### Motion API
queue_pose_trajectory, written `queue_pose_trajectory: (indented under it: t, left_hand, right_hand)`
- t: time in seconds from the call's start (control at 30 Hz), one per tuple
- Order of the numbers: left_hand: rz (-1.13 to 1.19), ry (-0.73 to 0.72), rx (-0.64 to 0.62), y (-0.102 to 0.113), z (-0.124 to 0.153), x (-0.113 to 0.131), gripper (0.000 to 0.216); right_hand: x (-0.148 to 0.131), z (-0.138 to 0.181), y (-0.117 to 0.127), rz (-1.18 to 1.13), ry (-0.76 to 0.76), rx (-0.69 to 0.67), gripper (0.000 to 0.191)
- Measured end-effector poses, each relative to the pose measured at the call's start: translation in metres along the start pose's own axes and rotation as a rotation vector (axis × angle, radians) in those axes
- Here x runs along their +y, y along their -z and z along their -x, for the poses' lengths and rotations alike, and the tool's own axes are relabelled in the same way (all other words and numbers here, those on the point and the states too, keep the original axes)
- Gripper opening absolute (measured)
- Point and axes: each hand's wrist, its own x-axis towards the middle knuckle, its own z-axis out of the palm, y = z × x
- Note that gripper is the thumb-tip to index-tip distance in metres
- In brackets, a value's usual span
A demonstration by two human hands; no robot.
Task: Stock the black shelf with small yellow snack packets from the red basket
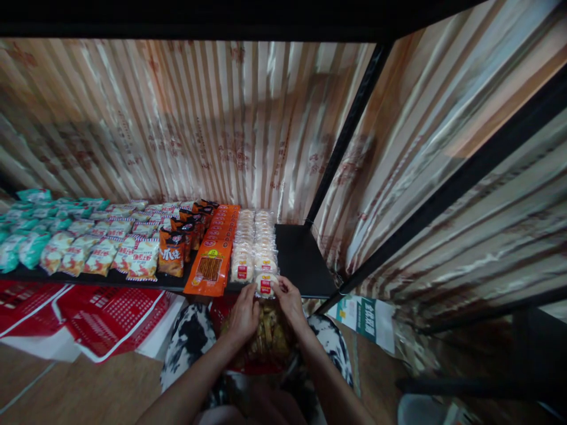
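The person wears loose trousers patterned in white and black, with irregular blotches whose edges run soft and smoky, like spilled ink. Below the front edge of the shelf (305, 260), the left trouser leg (178, 354) carries a broad black patch over the knee, with white and greyish mottling along its outer side. The right trouser leg (339, 348) is broken into smaller patches of black and bluish white. Both forearms (201, 369) are bare and slender, narrowing towards the wrists. The left hand (245, 311) and right hand (290, 300) are likewise bare. Around the lap, shadow hides the clothing's details.
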Motion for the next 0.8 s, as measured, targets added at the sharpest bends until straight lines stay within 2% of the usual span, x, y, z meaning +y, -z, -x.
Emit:
queue_pose_trajectory:
  t: [0.13, 0.3, 0.43, 0.5, 0.67, 0.8]
  left_hand:
    - [-0.028, -0.05, 0.026, -0.004, -0.01, 0.001, 0.047]
    - [-0.072, -0.035, -0.026, -0.008, -0.015, -0.002, 0.049]
    - [-0.122, -0.051, -0.037, -0.009, -0.014, -0.008, 0.049]
    - [-0.172, -0.096, -0.002, -0.008, -0.013, -0.012, 0.048]
    - [-0.287, -0.178, 0.194, -0.008, -0.015, -0.019, 0.047]
    - [-0.336, -0.165, 0.236, -0.013, -0.021, -0.02, 0.054]
  right_hand:
    - [-0.002, -0.009, 0.001, 0.014, 0.02, 0.035, 0.035]
    - [0.008, -0.016, 0.0, 0.257, 0.117, 0.184, 0.031]
    - [0.021, -0.019, -0.002, 0.353, 0.159, 0.216, 0.03]
    - [0.024, -0.022, -0.003, 0.369, 0.181, 0.223, 0.031]
    - [0.028, -0.03, -0.003, 0.364, 0.199, 0.21, 0.034]
    - [0.029, -0.031, -0.004, 0.372, 0.191, 0.198, 0.038]
